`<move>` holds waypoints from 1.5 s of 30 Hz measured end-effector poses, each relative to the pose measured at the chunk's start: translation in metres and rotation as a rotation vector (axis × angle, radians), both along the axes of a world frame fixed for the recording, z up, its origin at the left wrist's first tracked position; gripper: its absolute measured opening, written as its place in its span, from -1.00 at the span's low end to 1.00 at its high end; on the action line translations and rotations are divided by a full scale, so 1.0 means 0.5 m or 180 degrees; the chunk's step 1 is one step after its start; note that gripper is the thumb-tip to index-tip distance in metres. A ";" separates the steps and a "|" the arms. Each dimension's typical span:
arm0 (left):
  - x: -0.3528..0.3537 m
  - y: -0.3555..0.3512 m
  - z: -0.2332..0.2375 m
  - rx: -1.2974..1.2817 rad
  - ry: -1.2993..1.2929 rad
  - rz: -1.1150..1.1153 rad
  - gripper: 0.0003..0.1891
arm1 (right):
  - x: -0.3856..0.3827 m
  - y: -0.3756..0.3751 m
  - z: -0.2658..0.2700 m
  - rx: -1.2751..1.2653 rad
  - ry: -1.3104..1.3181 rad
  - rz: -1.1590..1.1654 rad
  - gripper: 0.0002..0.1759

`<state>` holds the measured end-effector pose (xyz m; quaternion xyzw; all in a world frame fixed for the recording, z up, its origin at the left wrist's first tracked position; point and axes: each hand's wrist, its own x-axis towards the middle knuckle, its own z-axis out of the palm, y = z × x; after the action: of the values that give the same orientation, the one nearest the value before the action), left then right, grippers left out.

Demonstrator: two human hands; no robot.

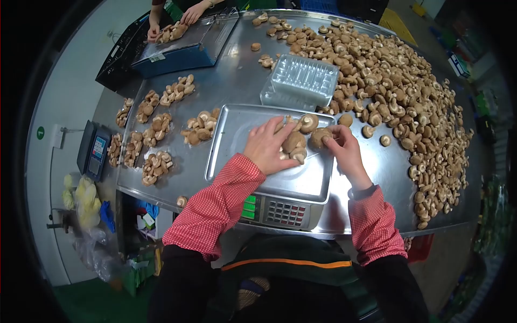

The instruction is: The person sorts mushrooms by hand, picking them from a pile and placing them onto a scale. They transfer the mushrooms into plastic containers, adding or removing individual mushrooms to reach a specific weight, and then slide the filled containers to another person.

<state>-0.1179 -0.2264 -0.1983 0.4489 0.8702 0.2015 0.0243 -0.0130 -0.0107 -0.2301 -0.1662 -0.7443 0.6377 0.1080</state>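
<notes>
Several brown mushrooms [294, 144] lie together on the metal tray [231, 141] of a weighing scale [280, 211] with green display. My left hand [267, 145] rests against the left side of this group, fingers spread around it. Between the thumb and fingers of my right hand [347, 153] is one mushroom [320, 138], held at the right side of the group. Another mushroom [309, 123] sits just above, at the tray's far edge. Both my forearms wear red checked sleeves.
Clear plastic trays [304, 81] are stacked beyond the scale. A large mushroom pile [398, 102] covers the right side of the metal table [215, 81]. Portioned mushroom groups [156, 167] sit at the left. A co-worker's hands [195, 12] touch mushrooms at a second scale [180, 58].
</notes>
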 end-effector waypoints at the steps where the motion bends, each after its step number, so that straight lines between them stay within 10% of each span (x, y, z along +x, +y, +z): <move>1: -0.005 0.003 -0.010 0.0065 -0.0034 -0.0022 -0.01 | 0.000 0.010 0.005 -0.0499 -0.0033 0.0106 -0.67; 3: -0.008 0.002 -0.021 0.0180 -0.0106 -0.0073 -0.05 | -0.003 0.015 -0.003 -0.0885 -0.0194 0.0431 -0.65; 6: -0.009 0.001 -0.021 0.0250 0.0001 -0.0147 -0.03 | -0.007 -0.015 -0.009 0.2262 0.0391 0.0255 -0.63; 15: 0.004 -0.001 -0.022 0.0102 0.0428 0.0132 0.15 | 0.023 -0.071 -0.002 0.2126 0.0302 0.0118 -0.58; 24: 0.024 -0.147 -0.023 0.1989 -0.1432 0.1977 -0.41 | -0.009 0.022 0.061 0.1857 0.0156 -0.0222 -0.75; 31: 0.081 -0.143 -0.048 -0.0006 -0.0685 0.1592 -0.64 | -0.181 0.065 0.078 0.3474 0.0946 0.0076 -0.81; 38: 0.034 -0.120 -0.048 0.0127 -0.1526 0.1991 -0.70 | -0.273 0.090 0.058 0.3823 0.0481 0.0725 -0.77; 45: -0.027 -0.187 -0.057 0.1921 -0.4426 0.2010 -0.57 | -0.280 0.130 0.038 0.2729 0.0110 0.1033 -0.84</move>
<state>-0.1315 -0.3201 -0.2270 -0.0572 0.6501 0.6565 0.3783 -0.1527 0.0543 -0.2110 0.0228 -0.9555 0.2835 0.0781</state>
